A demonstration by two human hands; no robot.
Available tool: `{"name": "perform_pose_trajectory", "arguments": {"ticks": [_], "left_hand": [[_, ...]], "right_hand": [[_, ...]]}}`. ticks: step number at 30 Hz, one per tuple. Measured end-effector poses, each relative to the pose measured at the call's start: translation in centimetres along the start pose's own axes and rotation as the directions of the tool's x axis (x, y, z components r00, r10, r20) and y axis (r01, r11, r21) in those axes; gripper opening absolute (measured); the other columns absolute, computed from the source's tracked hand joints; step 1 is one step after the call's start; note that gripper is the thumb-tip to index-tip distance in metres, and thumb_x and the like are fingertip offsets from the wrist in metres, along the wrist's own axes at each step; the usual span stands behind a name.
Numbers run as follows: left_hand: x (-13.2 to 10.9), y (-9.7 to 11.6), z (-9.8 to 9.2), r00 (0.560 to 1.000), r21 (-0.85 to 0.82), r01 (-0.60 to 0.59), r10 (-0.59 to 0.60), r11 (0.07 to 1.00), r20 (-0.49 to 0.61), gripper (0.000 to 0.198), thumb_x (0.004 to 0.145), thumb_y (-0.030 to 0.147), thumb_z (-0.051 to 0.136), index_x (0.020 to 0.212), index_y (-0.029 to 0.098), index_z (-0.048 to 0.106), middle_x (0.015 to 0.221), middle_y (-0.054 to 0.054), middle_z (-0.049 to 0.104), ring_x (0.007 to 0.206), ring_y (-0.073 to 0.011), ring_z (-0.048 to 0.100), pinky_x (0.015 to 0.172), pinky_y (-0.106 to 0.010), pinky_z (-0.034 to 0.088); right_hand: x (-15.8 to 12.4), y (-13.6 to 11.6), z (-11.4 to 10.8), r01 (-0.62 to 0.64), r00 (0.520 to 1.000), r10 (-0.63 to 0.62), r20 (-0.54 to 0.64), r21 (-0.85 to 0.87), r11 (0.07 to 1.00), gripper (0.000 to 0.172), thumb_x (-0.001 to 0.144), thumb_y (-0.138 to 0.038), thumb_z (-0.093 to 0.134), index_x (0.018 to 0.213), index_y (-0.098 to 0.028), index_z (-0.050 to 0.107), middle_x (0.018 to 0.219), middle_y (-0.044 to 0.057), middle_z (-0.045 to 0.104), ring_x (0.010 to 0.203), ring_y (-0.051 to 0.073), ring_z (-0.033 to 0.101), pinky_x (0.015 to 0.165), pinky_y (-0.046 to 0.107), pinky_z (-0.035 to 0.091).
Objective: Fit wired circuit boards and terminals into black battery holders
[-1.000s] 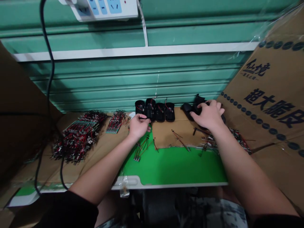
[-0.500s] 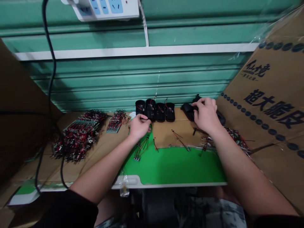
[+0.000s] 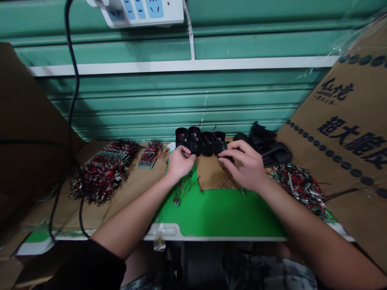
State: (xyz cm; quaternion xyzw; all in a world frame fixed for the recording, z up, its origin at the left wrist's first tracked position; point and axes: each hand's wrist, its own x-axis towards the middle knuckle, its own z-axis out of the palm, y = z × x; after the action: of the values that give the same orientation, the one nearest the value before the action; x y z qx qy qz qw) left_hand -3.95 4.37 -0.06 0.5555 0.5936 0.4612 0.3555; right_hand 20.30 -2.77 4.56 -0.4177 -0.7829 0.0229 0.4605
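Sitting beyond the hands [image 3: 180,162] — four black housings [image 3: 207,141].

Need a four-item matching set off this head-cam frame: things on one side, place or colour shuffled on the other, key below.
Things
1. power strip
2. black cups
3. right hand
4. printed cardboard

Places and colours
A. near the right end of the row
B. brown, right side of the picture
C. four, side by side
D. white and blue, top of the picture

Pairs: 1-D, 2-C, 3-A, 4-B
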Motion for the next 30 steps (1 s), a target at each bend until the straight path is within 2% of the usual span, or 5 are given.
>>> {"name": "perform_pose_trajectory", "arguments": {"ticks": [6,11,18,26,30], "left_hand": [[-3.3,2.5,0.0,0.931,-0.106,-0.279,0.296,0.954,0.212,0.022,0.078,0.020,0.079,0.095,0.021,0.065,0.092,-0.004,0.074,0.069,-0.0142,0.063,0.060,-0.024,0.046],[-5.9,3.1,1.1,0.846,-0.274,-0.197,0.304,0.941,0.437,0.065,0.074,0.032,0.093,0.128,0.020,0.059,0.116,-0.012,0.077,0.075,-0.0162,0.070,0.064,-0.026,0.054],[-4.7,2.3,1.7,0.887,-0.364,0.045,0.131,0.930,0.442,0.044,0.072,0.022,0.082,0.113,0.017,0.067,0.107,-0.008,0.078,0.071,-0.0129,0.067,0.063,-0.022,0.049],[-4.0,2.1,1.9,0.934,-0.415,0.312,-0.196,0.854,0.298,0.017,0.070,0.022,0.078,0.083,0.016,0.069,0.077,-0.002,0.071,0.068,-0.0160,0.065,0.061,-0.025,0.051],[-4.3,2.6,1.6,0.918,-0.454,0.338,-0.182,0.824,0.353,0.037,0.064,0.028,0.090,0.093,0.016,0.071,0.096,-0.009,0.078,0.083,-0.0206,0.073,0.071,-0.032,0.059]], "right_hand": [[-0.6,-1.1,0.7,-0.177,0.977,0.192,-0.090,0.149,0.973,0.018,0.099,-0.040,0.074,0.110,-0.029,0.083,0.107,0.009,0.071,0.093,0.027,0.070,0.084,0.045,0.065],[-0.7,-1.1,1.6,-0.236,0.962,0.272,-0.004,0.487,0.841,0.025,0.097,-0.041,0.079,0.117,-0.026,0.082,0.113,0.009,0.068,0.086,0.021,0.072,0.075,0.038,0.068],[0.1,0.9,1.0,-0.366,0.927,0.321,0.195,0.657,0.659,0.052,0.090,-0.046,0.083,0.136,-0.024,0.073,0.124,0.010,0.073,0.088,0.021,0.078,0.077,0.039,0.068],[0.8,3.0,-1.1,-0.320,0.742,0.427,0.517,-0.287,0.903,0.029,0.089,-0.040,0.076,0.067,-0.022,0.068,0.064,0.002,0.067,0.061,0.019,0.060,0.060,0.031,0.041],[0.4,2.9,-0.6,-0.207,0.646,0.428,0.633,-0.395,0.895,0.025,0.088,-0.029,0.073,0.064,-0.024,0.065,0.062,0.003,0.067,0.061,0.020,0.060,0.059,0.032,0.036]]}}
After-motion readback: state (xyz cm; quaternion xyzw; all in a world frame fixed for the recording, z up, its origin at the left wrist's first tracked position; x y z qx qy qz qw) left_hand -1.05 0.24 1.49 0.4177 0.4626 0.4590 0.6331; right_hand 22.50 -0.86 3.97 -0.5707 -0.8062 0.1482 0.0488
